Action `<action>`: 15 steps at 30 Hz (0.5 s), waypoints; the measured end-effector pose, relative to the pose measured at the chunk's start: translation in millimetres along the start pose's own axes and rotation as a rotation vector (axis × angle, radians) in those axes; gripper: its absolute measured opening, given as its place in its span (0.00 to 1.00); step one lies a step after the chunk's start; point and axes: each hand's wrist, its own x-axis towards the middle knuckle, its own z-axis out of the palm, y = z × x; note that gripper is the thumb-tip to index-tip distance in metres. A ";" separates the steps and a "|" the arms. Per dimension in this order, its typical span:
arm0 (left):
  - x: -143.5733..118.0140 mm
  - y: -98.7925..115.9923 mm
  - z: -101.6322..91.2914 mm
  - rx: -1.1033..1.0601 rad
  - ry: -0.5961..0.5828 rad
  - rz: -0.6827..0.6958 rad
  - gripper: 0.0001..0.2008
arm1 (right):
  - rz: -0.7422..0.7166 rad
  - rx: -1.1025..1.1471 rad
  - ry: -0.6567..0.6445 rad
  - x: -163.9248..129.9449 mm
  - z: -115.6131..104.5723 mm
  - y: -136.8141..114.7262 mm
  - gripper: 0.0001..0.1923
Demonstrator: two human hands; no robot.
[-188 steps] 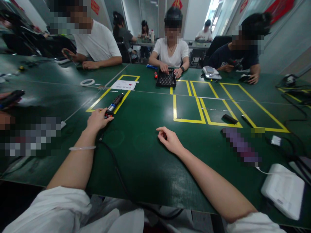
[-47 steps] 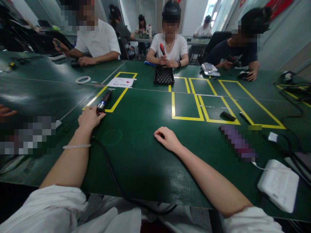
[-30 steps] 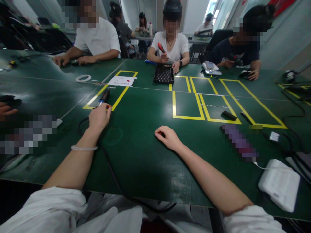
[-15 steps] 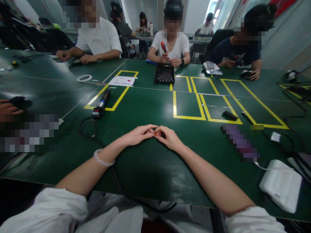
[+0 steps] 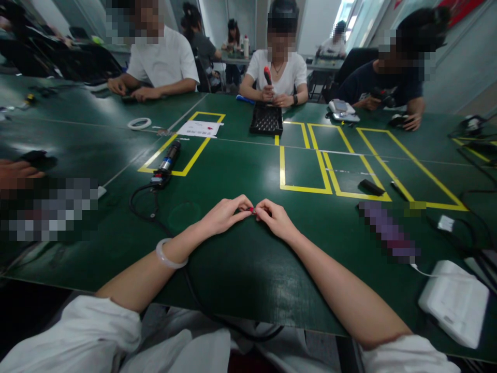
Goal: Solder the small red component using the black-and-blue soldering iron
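Observation:
My left hand (image 5: 224,215) and my right hand (image 5: 274,217) meet fingertip to fingertip on the green table (image 5: 240,171). Between the fingertips of both sits a tiny red piece (image 5: 253,210), pinched from each side. A corded electric screwdriver (image 5: 166,161) lies alone to the left on a yellow tape line, its black cable (image 5: 144,207) looping back toward me under my left forearm.
Across the table a person holds a red-handled tool over a black tray (image 5: 266,120). A white paper (image 5: 198,128) and tape ring (image 5: 139,123) lie far left. Yellow taped boxes (image 5: 306,168), a black bar (image 5: 371,187) and a white device (image 5: 453,302) are at right.
My left hand let go of the electric screwdriver, which now lies on the table, and moved right to meet my right hand at the small red piece.

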 end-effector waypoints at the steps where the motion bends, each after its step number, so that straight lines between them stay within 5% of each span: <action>1: 0.3 -0.6 -0.3 -0.028 0.007 -0.016 0.12 | -0.009 0.022 0.001 -0.3 0.1 0.5 0.09; 6: 2.4 -9.6 1.7 -0.207 0.016 -0.081 0.15 | -0.129 -0.003 0.009 -1.4 2.8 0.6 0.14; 10: 3.6 -12.2 5.8 -0.329 -0.032 -0.101 0.15 | -0.197 -0.171 0.019 -2.1 3.9 -0.1 0.06; 15: 6.2 -23.6 -14.9 -0.087 0.065 -0.079 0.19 | -0.184 -0.203 0.048 -1.7 1.8 0.8 0.05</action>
